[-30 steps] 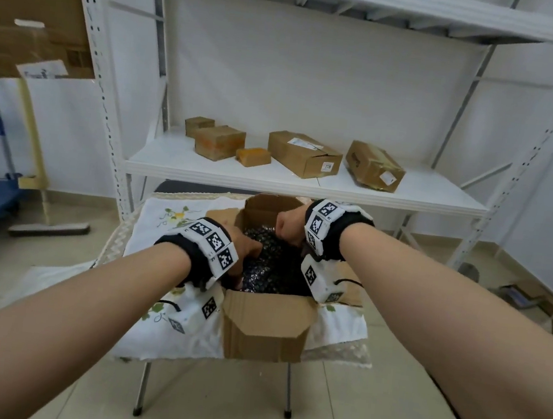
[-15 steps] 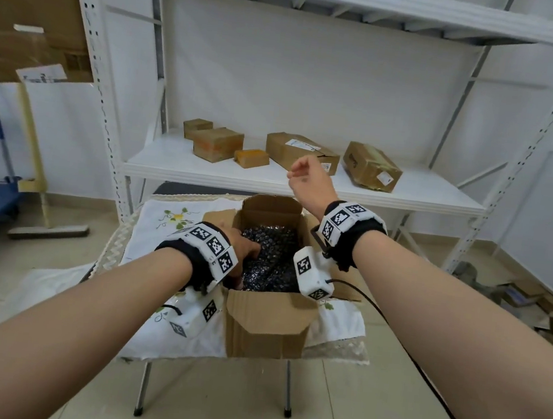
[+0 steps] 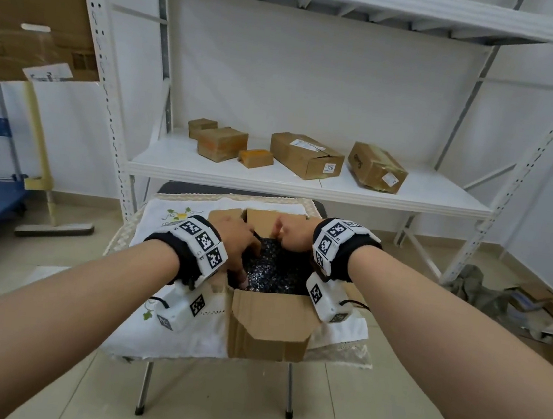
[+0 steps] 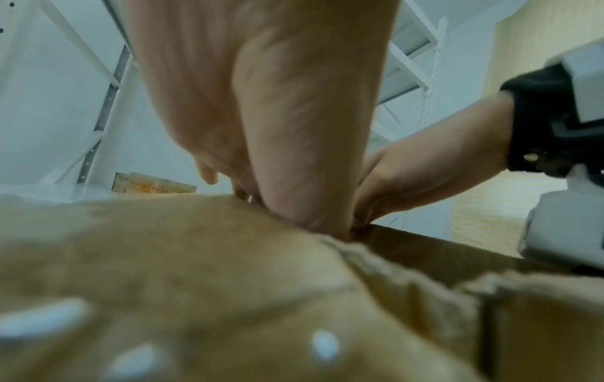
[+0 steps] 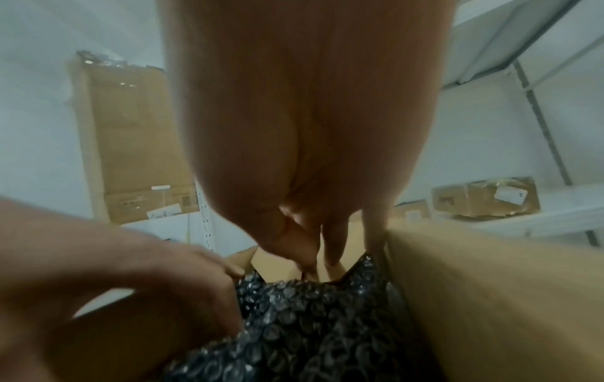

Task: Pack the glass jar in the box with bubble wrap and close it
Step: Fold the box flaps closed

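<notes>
Packing mostly done by the look of it: box (image 3: 268,325) is sitting open at the near edge of the cloth-covered table (image 3: 180,343), and dark bubble wrap (image 3: 271,270) is filling its inside. Glass jar isn't showing in any view, I'm guessing it's lying under the wrap, can't confirm. Closing is what's left: near flap is hanging down outside the front wall, far flap is standing up, none are folded over.

Left hand (image 3: 237,242) is reaching down over the left wall, fingers curling into the wrap at the left side of the box; whether they're pinching it or just pressing, can't tell. Left wrist view is only showing the palm heel meeting blurred cardboard.

Right hand (image 3: 291,237) is working at the far side of the box, fingertips (image 5: 309,263) pointing down along the far wall and touching the top edge of the wrap. Fingers are looking fairly straight, tucking rather than gripping, I'd say. So the wrap is lying under and between both sets of fingers, inside the box walls
</notes>
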Action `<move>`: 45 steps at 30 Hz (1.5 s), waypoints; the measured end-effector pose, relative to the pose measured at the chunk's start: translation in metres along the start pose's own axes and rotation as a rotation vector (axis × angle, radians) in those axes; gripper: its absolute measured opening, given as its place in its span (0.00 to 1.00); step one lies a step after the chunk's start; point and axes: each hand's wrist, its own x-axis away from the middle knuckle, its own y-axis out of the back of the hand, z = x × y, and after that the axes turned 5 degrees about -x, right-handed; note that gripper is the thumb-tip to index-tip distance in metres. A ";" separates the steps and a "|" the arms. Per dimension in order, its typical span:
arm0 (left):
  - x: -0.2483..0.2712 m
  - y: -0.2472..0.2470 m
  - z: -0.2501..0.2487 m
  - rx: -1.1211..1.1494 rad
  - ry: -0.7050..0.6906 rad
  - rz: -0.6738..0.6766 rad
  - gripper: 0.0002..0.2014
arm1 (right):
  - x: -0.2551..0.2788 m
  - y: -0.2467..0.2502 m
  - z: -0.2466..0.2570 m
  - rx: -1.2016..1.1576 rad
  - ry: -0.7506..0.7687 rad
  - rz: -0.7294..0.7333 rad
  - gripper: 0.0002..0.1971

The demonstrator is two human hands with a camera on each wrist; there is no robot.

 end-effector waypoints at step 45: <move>-0.007 0.025 -0.011 0.190 0.083 0.187 0.62 | 0.037 0.036 -0.066 -0.416 -0.287 -0.258 0.28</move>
